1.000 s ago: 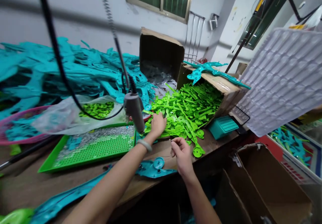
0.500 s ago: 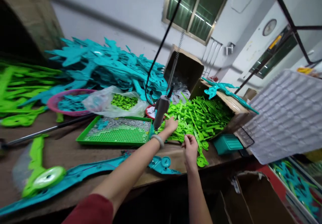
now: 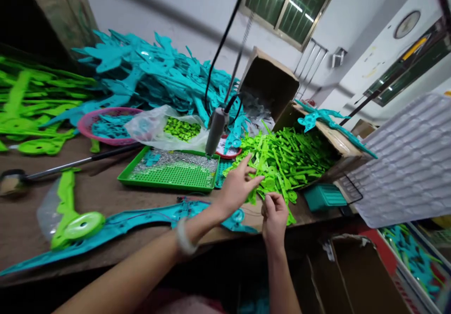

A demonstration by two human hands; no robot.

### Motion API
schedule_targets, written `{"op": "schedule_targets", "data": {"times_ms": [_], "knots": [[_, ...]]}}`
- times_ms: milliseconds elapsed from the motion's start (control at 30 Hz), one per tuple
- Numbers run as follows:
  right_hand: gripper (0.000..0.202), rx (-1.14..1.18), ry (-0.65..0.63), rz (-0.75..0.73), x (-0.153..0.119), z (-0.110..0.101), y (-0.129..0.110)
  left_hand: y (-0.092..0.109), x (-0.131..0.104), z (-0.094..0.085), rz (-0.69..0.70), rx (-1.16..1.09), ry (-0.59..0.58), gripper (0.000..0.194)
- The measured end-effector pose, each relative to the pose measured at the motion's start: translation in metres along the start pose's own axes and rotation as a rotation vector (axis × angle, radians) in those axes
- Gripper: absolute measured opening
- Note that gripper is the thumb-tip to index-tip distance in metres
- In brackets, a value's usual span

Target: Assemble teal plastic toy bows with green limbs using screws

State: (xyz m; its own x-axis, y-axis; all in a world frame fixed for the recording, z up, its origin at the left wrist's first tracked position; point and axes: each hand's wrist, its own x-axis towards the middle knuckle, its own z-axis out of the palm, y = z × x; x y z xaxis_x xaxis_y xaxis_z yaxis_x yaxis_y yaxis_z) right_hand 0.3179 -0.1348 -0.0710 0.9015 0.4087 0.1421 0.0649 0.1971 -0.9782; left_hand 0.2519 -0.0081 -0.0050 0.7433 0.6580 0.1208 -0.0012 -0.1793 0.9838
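Observation:
My left hand (image 3: 239,184), with a pale band at its wrist, has its fingers spread at the front left of a heap of green plastic parts (image 3: 282,159). Nothing shows in its grasp. Just right of it, my right hand (image 3: 275,213) is closed in a pinch; what it holds, if anything, is too small to make out. Below my left hand, a long blue part (image 3: 141,217) with thin wires lies along the table's front edge. A dark grey electric screwdriver (image 3: 216,130) hangs from a spring above a green tray (image 3: 169,180) of small metal pieces.
Blue parts (image 3: 158,79) are piled against the wall. A pink basket (image 3: 82,128) and a plastic bag (image 3: 146,135) of small green pieces stand before them. A teal bin (image 3: 324,197) sits at the right. A green part with a wheel (image 3: 84,224) lies at the left.
My left hand has drawn back from the green heap toward me and its fingers have spread. The right hand stays pinched. The whole view has shifted, and the screwdriver hangs slightly further left.

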Motion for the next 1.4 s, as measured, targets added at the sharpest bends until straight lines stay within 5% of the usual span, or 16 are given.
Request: {"op": "schedule_targets", "data": {"times_ms": [67, 200, 367, 500, 700, 967, 1400], "knots": [[0.030, -0.019, -0.100, 0.028, -0.015, 0.003, -0.012, -0.007, -0.039, -0.022, -0.052, -0.113, -0.058, 0.044], [0.022, -0.163, -0.536, 0.064, -0.036, 0.022, -0.028, -0.020, -0.103, -0.053, -0.300, -0.378, -0.113, 0.040], [0.020, -0.277, -0.785, 0.129, -0.043, 0.045, -0.031, -0.032, -0.136, -0.076, -0.543, -0.698, -0.037, 0.040], [0.016, -0.365, -0.936, -0.022, -0.043, 0.054, -0.039, -0.037, -0.140, -0.088, -0.572, -0.669, -0.064, 0.042], [0.013, -0.507, -1.134, -0.193, -0.030, 0.065, -0.063, -0.036, -0.135, -0.104, -0.614, -0.504, -0.266, 0.034], [0.020, -0.701, -1.640, -0.360, -0.006, 0.095, -0.089, -0.032, -0.119, -0.131, -0.738, -0.455, -0.552, 0.025], [0.016, -0.914, -1.788, -0.548, -0.011, 0.113, -0.083, -0.035, -0.117, -0.140, -0.876, -0.451, -0.590, 0.023]]}}
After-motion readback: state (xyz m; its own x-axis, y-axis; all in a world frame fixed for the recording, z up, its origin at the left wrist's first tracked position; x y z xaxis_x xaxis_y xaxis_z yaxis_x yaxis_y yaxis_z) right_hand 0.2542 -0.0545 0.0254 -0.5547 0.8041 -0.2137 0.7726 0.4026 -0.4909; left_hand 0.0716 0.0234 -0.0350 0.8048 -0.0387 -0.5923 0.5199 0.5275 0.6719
